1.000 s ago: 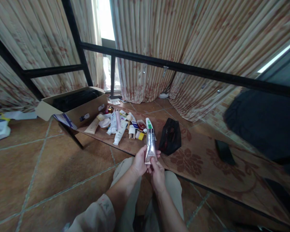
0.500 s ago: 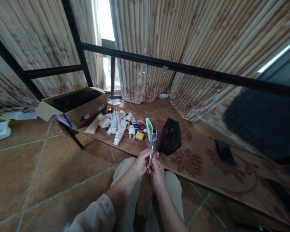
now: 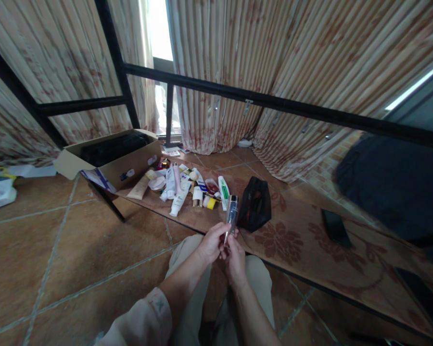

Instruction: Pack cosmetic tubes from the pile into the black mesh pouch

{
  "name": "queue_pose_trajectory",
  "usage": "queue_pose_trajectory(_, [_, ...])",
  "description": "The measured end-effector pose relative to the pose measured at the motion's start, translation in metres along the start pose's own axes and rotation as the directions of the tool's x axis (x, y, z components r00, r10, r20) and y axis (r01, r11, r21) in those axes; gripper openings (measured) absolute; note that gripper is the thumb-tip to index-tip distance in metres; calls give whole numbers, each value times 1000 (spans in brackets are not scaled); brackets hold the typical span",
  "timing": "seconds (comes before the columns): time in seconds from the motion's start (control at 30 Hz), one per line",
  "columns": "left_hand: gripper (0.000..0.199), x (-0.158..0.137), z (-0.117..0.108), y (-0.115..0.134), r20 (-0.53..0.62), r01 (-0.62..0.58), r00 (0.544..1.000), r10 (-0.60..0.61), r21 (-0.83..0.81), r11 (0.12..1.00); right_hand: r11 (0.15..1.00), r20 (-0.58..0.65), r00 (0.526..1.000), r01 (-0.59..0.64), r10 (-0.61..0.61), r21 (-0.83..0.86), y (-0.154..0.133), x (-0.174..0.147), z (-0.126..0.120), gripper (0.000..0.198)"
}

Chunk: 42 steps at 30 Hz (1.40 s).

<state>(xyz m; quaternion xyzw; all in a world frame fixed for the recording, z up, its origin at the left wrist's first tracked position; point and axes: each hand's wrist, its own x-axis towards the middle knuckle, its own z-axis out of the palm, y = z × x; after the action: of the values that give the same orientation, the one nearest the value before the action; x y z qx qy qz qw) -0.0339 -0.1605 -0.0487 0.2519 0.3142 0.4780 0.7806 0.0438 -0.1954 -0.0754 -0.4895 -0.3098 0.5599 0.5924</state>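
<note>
A slim, dark, shiny cosmetic tube (image 3: 231,214) is held in front of me, its wide dark end pointing up and away. My left hand (image 3: 214,240) grips it from the left, and my right hand (image 3: 234,252) pinches its lower end from the right. Just right of the tube stands a black mesh pouch (image 3: 254,204). To the left lies a pile of toiletries: a white tube with green print (image 3: 223,192), a white tube (image 3: 179,199), a small white jar with a gold base (image 3: 197,196), and a beige tube (image 3: 140,186).
These things rest on a low bench with brown flower-patterned cloth (image 3: 281,240). An open cardboard box (image 3: 137,163) with black contents stands at its left end. A dark phone (image 3: 336,227) lies to the right. A black metal rail (image 3: 216,89) crosses before striped curtains (image 3: 231,43).
The tube tilts very slightly more to the right. Otherwise both hands and the things on the bench stay as they were.
</note>
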Motion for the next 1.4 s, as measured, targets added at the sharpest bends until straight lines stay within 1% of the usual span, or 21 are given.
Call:
queue_pose_trajectory(0.3, [39, -2, 3, 2, -20, 25, 1000, -25, 27, 999, 999, -3, 1000, -19, 19, 32, 4, 2, -1, 45])
queue_pose_trajectory(0.73, [36, -1, -1, -1, 2, -34, 999, 34, 66, 997, 995, 14, 998, -54, 53, 88, 4, 0, 0, 41])
queue_pose_trajectory(1.0, [38, 3, -3, -6, -37, -57, 997, 60, 84, 995, 996, 16, 998, -61, 59, 72, 6, 1, 0, 45])
queue_pose_trajectory(1.4, [44, -4, 4, 0, -76, -32, 996, 40, 108, 994, 996, 8, 998, -65, 64, 68, 7, 2, -1, 44])
